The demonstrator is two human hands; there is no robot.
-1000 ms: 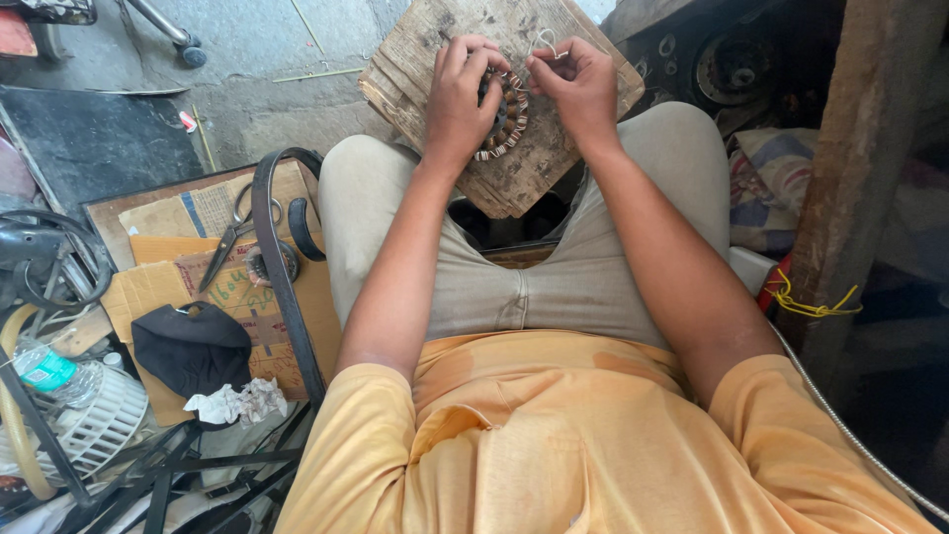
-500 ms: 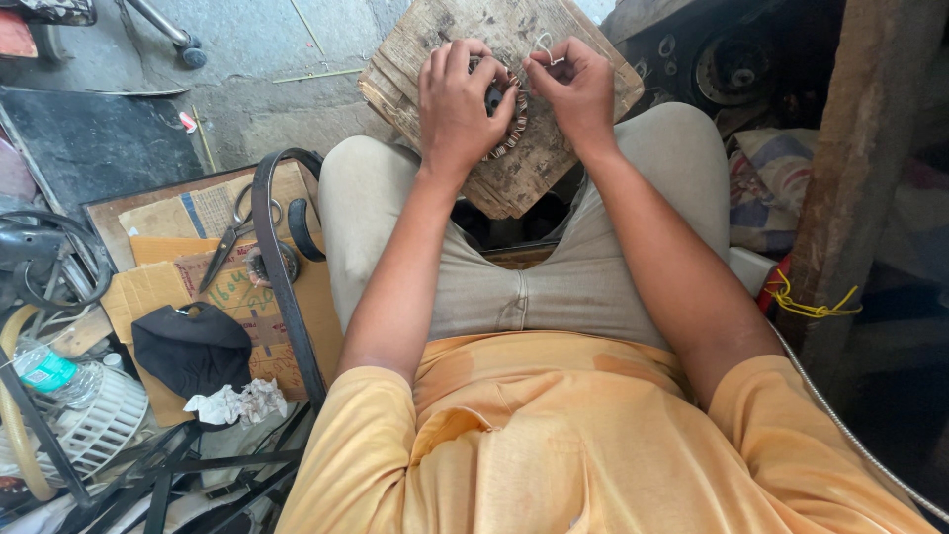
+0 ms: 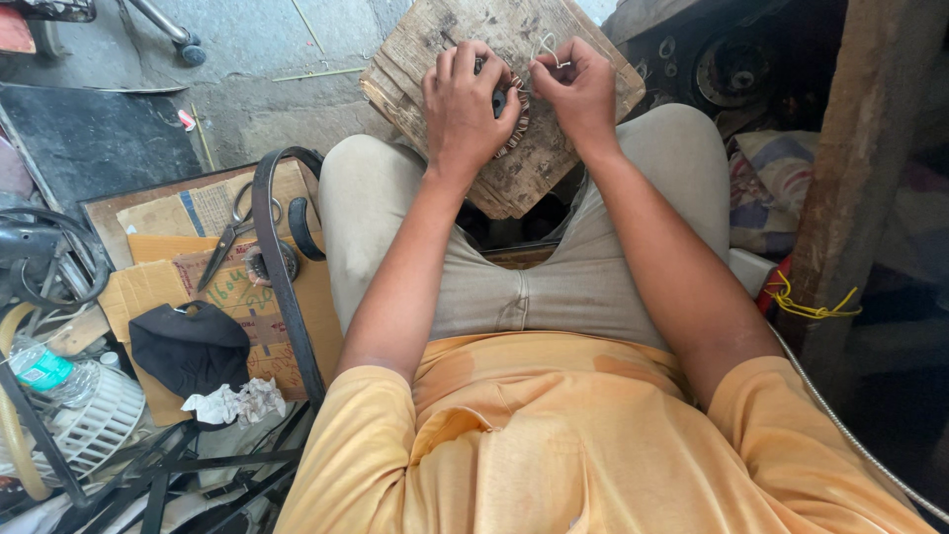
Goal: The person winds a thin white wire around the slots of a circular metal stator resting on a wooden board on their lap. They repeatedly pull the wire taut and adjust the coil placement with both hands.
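Observation:
A worn wooden block [image 3: 514, 173] rests across my knees. My left hand [image 3: 465, 109] presses down on a round coil of copper wire [image 3: 516, 124] lying on the block, fingers curled over it so most of the coil is hidden. My right hand [image 3: 578, 89] sits just to its right and pinches a thin pale wire end [image 3: 547, 44] that loops up from the coil. Both forearms reach forward over my beige trousers and orange shirt.
To my left on the floor lie flattened cardboard [image 3: 222, 287], scissors [image 3: 229, 237], a dark belt [image 3: 277, 267], a black cloth [image 3: 190, 346], crumpled paper [image 3: 237, 403], a plastic bottle [image 3: 44, 371] and a white fan grille [image 3: 94, 425]. A wooden post [image 3: 855, 168] stands at right.
My left hand has closed further over the coil and shifted slightly right. My right hand has moved up a little while pinching the wire end.

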